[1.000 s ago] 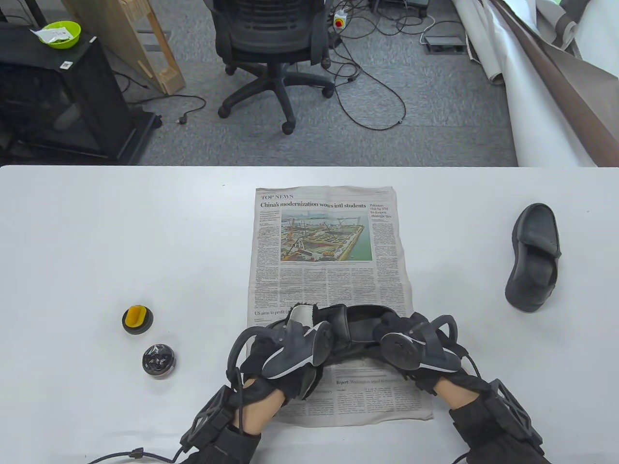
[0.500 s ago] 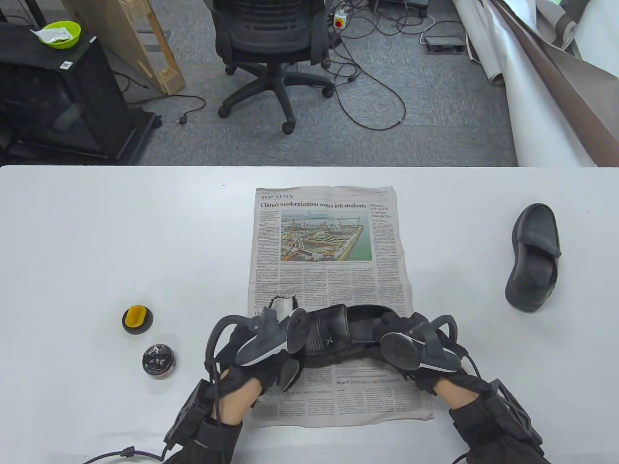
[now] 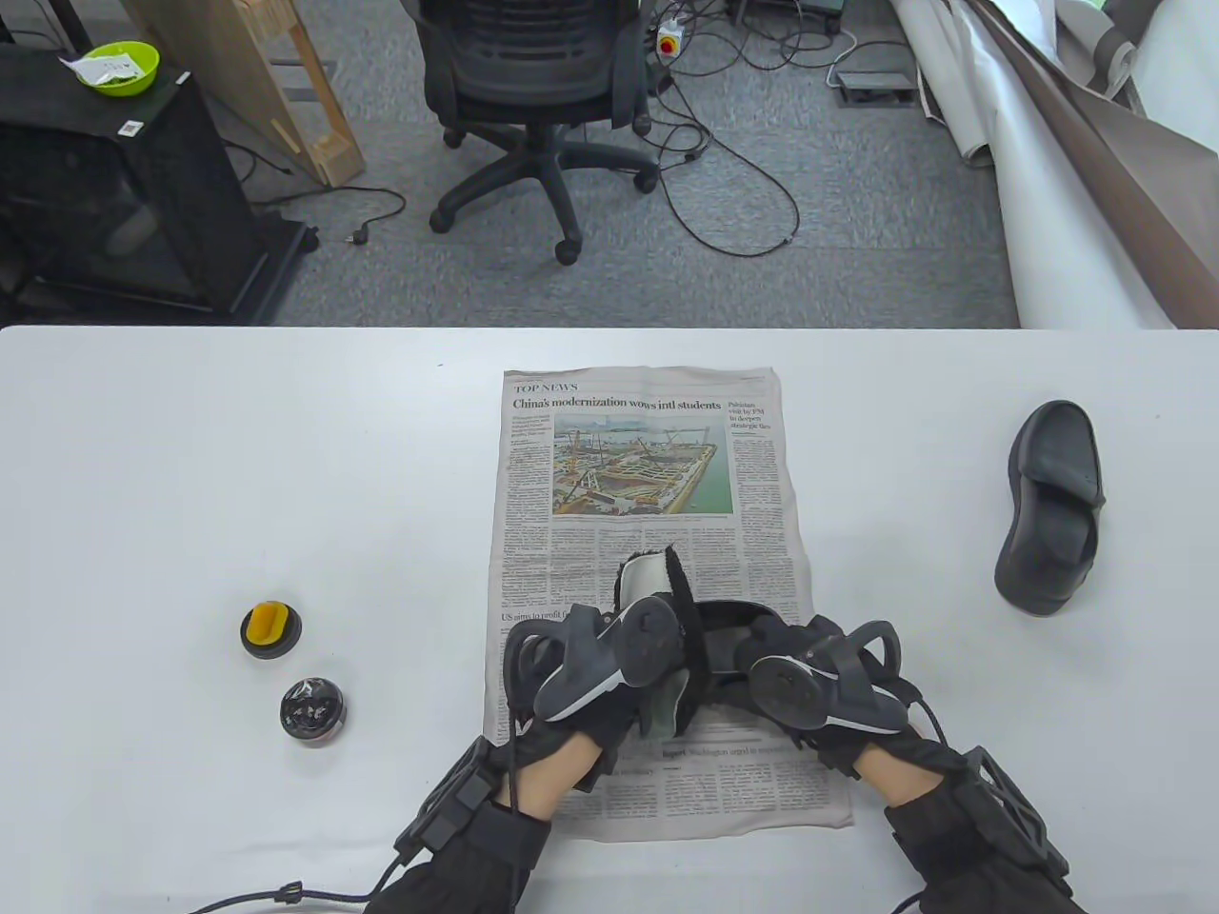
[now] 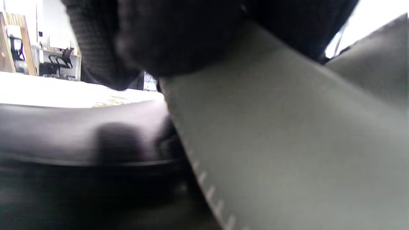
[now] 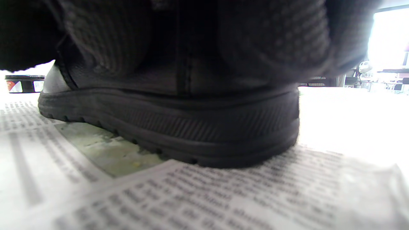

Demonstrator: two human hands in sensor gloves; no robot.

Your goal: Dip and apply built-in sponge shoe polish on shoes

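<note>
On the near end of the printed newspaper sheet [image 3: 644,476] that lies spread on the white table [image 3: 238,457], a black leather shoe [image 3: 719,657] sits on its sole, its length running across the sheet. The right hand [image 3: 809,681] is wrapped over the shoe's heel end; in the right wrist view its gloved fingers [image 5: 278,41] curl down over the top edge of the heel, gripping it, while the ribbed black sole rests flat on the newsprint. The left hand [image 3: 595,666] is over the other end of the shoe and holds a grey-white brush with dark bristles [image 3: 657,581], whose head sticks up past the tracker toward the newspaper's far end; how its fingers lie round the brush is mostly hidden in the table view, but the left wrist view shows dark gloved fingers [image 4: 179,35] closed on the pale grey handle, just above the shoe's shiny black upper [image 4: 80,134].

Left of the newspaper, well apart from it, stand a round black lid carrying a yellow sponge applicator [image 3: 270,630] and, just nearer the table's front edge, an open round tin of black polish [image 3: 312,710]. Right of the newspaper, near the table's right edge, a second black shoe [image 3: 1052,505] lies alone.
</note>
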